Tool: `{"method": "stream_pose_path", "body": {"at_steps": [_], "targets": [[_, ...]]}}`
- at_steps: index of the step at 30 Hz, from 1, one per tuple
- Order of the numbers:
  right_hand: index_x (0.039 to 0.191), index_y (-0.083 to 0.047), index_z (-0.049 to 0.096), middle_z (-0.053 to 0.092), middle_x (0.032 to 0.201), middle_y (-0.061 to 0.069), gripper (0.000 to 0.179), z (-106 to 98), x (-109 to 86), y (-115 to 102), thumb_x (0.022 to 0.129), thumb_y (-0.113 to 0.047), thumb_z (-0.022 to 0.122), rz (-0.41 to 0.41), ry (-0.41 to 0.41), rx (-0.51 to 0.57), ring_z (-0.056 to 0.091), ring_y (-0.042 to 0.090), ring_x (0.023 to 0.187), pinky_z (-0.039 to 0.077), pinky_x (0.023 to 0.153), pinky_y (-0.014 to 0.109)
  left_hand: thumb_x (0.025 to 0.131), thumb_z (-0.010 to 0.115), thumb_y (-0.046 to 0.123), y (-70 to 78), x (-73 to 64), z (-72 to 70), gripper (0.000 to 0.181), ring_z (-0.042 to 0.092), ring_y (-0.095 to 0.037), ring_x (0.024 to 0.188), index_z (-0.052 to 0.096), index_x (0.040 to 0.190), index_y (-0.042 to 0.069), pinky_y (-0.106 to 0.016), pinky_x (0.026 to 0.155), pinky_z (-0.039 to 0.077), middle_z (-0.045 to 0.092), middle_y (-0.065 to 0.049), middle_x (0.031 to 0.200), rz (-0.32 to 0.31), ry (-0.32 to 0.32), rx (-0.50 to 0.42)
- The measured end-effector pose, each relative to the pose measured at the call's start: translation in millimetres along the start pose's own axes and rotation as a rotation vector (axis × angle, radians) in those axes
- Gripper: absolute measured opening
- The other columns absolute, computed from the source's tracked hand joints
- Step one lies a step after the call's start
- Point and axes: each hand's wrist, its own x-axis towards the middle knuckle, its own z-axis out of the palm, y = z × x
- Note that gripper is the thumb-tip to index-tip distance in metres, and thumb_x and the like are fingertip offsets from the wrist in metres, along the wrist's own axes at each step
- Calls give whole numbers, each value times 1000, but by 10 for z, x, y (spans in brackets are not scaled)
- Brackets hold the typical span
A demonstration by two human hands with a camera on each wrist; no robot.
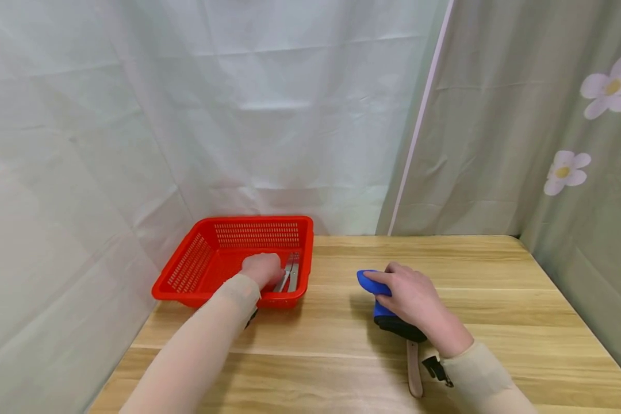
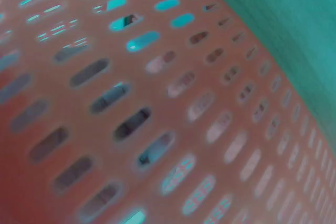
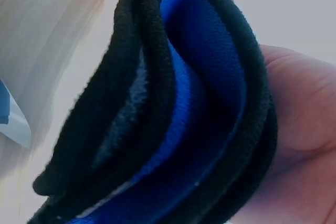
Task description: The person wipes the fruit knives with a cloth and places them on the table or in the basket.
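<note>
My right hand (image 1: 411,293) grips a folded blue cloth with black edging (image 1: 384,310) above the table, thumb side toward the left. In the right wrist view the cloth (image 3: 210,40) fills the middle, its fuzzy layers bent over, with part of the hand (image 3: 304,124) at the right. On the table below it lies a narrow, flat, round-ended piece (image 1: 414,371), partly hidden. My left hand (image 1: 263,270) reaches into a red plastic basket (image 1: 233,296), next to metal forks (image 1: 294,270). Its fingertips are hidden, so whether they hold a fork is unclear.
The basket's slotted wall (image 2: 173,114) fills the left wrist view. The wooden table (image 1: 341,368) runs to pale curtains (image 1: 300,132) at the back and sides. The basket stands at the table's back left.
</note>
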Motion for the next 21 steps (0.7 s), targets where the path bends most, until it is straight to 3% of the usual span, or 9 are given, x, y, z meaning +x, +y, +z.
{"method": "stream_pose_path", "body": {"at_steps": [7,10,14,21], "targets": [[145,-21,74,64,99,4,54,-29,-43,32,94,-17,89,11,3,-9,56,17,76,49,63,37,106,75,38,-29,-100,-115,29,65,-26,81,75,110,9,-43,76,58,69,-8,84,29,86,30],[145,-22,74,64,100,4,54,-52,-65,51,93,-17,89,14,18,-18,56,17,76,49,63,37,104,76,39,-29,-190,-155,40,66,-32,93,72,126,6,-51,86,61,72,-15,103,37,143,33],[145,-22,75,65,99,3,54,-90,-104,81,93,-16,89,20,46,-23,55,17,74,48,62,37,105,75,41,-2,-299,-178,62,61,-42,121,60,150,3,-64,106,54,65,-24,139,65,215,56],[145,-21,75,64,98,3,55,-136,-195,153,92,-17,90,34,68,-31,53,16,73,46,60,36,109,68,46,77,-434,-154,69,50,-46,144,52,161,4,-67,115,44,52,-24,160,140,306,99]]}}
